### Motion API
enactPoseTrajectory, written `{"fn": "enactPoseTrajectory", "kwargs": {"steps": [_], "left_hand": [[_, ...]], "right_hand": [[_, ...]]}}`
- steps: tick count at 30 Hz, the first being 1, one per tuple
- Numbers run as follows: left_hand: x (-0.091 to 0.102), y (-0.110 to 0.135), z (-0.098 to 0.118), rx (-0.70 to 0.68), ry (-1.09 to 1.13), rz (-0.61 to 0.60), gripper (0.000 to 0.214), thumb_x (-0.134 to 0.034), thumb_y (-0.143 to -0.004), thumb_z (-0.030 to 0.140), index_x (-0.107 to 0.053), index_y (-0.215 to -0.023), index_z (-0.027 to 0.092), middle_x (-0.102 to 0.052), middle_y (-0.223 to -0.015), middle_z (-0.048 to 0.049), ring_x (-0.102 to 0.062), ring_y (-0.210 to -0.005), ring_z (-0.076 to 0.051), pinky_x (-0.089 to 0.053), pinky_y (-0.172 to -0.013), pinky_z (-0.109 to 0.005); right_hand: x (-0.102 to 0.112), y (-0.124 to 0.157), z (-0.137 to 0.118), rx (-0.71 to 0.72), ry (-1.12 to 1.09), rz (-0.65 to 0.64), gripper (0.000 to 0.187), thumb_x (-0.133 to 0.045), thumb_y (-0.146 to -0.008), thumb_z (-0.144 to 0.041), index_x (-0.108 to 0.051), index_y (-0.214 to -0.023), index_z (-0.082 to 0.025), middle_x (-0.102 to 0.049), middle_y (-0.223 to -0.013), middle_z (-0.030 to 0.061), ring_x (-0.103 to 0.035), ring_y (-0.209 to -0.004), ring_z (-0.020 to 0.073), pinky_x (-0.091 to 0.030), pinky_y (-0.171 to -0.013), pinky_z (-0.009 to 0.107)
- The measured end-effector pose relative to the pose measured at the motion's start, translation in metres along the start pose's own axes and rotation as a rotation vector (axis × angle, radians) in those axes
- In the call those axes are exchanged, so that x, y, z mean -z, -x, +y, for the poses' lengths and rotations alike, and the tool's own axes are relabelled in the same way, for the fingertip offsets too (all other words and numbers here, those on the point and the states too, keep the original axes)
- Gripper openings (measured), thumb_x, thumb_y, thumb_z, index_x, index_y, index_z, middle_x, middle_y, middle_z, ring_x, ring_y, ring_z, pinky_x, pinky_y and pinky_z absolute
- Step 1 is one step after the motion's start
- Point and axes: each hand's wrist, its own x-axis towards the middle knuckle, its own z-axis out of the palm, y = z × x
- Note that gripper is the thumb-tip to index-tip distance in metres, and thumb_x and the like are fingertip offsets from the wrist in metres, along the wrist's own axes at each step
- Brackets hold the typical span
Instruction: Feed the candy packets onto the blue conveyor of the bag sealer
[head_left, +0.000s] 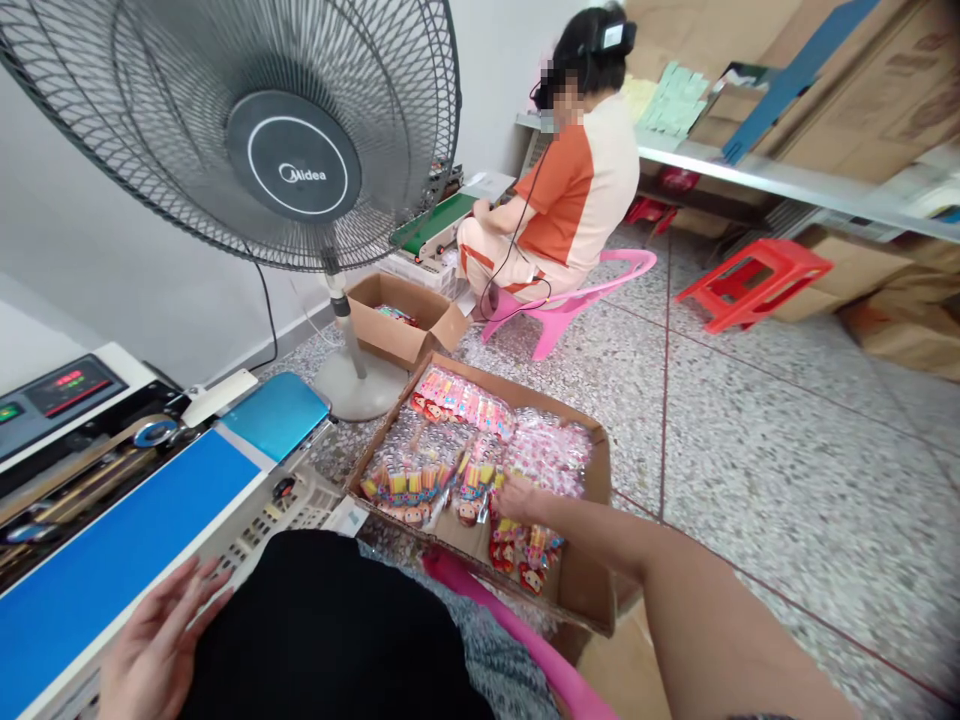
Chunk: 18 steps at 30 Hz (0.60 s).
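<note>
A seated worker's right hand point(517, 497) reaches down into an open cardboard box point(586, 590) on the floor to the right. It rests on clear packets of cartoon-topped pens point(420, 475), which lie in rows across the bottom of the box. The fingers are buried among the packets, so it cannot be told whether they grip one. The left hand point(154, 650), nearer and to the left, is empty, its fingers spread at the pale edge of a sealing machine's blue belt point(127, 540).

Nothing lies on the belt, and packets cover most of the box. Judged from that, most of the stock remains unhandled, and no finished pile is in view near the worker.

A standing fan point(292, 150) rises between the machine and the box. At the far wall a co-worker point(577, 190) on a pink chair point(577, 295) sits at a green-belted machine point(435, 222), with a smaller carton point(409, 335) beside it.
</note>
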Motion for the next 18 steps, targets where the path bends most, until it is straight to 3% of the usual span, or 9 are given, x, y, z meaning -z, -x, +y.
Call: {"fn": "enactPoseTrajectory", "kwargs": {"steps": [3, 6, 8, 11, 14, 16, 18], "left_hand": [[-0.041, 0.014, 0.005, -0.119, -0.213, -0.094, 0.05, -0.075, -0.057, 0.043, -0.062, -0.101, 0.024, -0.066, -0.102, -0.0043, -0.059, -0.1, -0.026, -0.043, -0.094, -0.041], [-0.104, 0.034, 0.002, -0.298, -0.289, -0.362, 0.053, -0.07, -0.064, 0.042, -0.056, -0.111, 0.022, -0.064, -0.107, -0.0102, -0.058, -0.102, -0.028, -0.041, -0.096, -0.046], [-0.148, 0.045, -0.002, -0.382, -0.31, -0.566, 0.064, -0.069, -0.067, 0.039, -0.046, -0.123, 0.023, -0.057, -0.12, -0.0133, -0.052, -0.113, -0.028, -0.037, -0.099, -0.046], [-0.195, 0.05, -0.003, -0.485, -0.29, -0.723, 0.097, -0.072, -0.064, 0.036, -0.016, -0.14, 0.016, -0.036, -0.138, -0.0206, -0.034, -0.128, -0.03, -0.027, -0.104, -0.046], [-0.207, 0.043, 0.003, -0.482, -0.248, -0.756, 0.112, -0.074, -0.062, 0.031, 0.002, -0.142, 0.014, -0.032, -0.141, -0.0205, -0.031, -0.13, -0.029, -0.022, -0.107, -0.044], [-0.199, 0.038, 0.009, -0.405, -0.157, -0.719, 0.112, -0.076, -0.06, 0.027, 0.0, -0.142, 0.016, -0.035, -0.14, -0.0184, -0.034, -0.128, -0.029, -0.024, -0.107, -0.043], [-0.186, 0.034, 0.014, -0.306, -0.021, -0.645, 0.107, -0.077, -0.057, 0.024, -0.011, -0.141, 0.019, -0.041, -0.137, -0.016, -0.039, -0.125, -0.03, -0.028, -0.105, -0.042]], "right_hand": [[0.039, -0.018, 0.01, 0.024, 0.056, -0.127, 0.008, -0.069, -0.062, -0.021, -0.061, -0.065, -0.02, -0.063, -0.059, -0.0003, -0.061, -0.069, 0.0185, -0.035, -0.093, 0.047], [0.103, -0.042, 0.008, 0.102, 0.154, -0.246, 0.032, -0.077, -0.053, -0.026, -0.063, -0.082, -0.019, -0.067, -0.073, 0.0029, -0.063, -0.077, 0.0212, -0.035, -0.091, 0.048], [0.151, -0.059, -0.006, 0.163, 0.191, -0.241, 0.035, -0.077, -0.054, -0.028, -0.062, -0.085, -0.019, -0.067, -0.074, 0.0034, -0.063, -0.078, 0.0215, -0.036, -0.089, 0.047], [0.209, -0.079, -0.043, 0.32, 0.173, -0.183, 0.031, -0.076, -0.054, -0.028, -0.064, -0.081, -0.019, -0.066, -0.07, 0.0033, -0.063, -0.078, 0.0224, -0.037, -0.087, 0.046], [0.241, -0.095, -0.083, 0.419, 0.21, -0.153, 0.019, -0.075, -0.055, -0.026, -0.064, -0.069, -0.019, -0.065, -0.067, 0.0031, -0.063, -0.079, 0.0231, -0.034, -0.091, 0.048], [0.253, -0.106, -0.107, 0.443, 0.267, -0.123, 0.018, -0.076, -0.055, -0.023, -0.065, -0.069, -0.019, -0.067, -0.069, 0.0031, -0.063, -0.08, 0.0232, -0.03, -0.094, 0.051], [0.264, -0.115, -0.126, 0.477, 0.346, -0.115, 0.031, -0.079, -0.05, -0.021, -0.066, -0.078, -0.018, -0.068, -0.074, 0.0037, -0.062, -0.079, 0.0235, -0.028, -0.096, 0.053]]}}
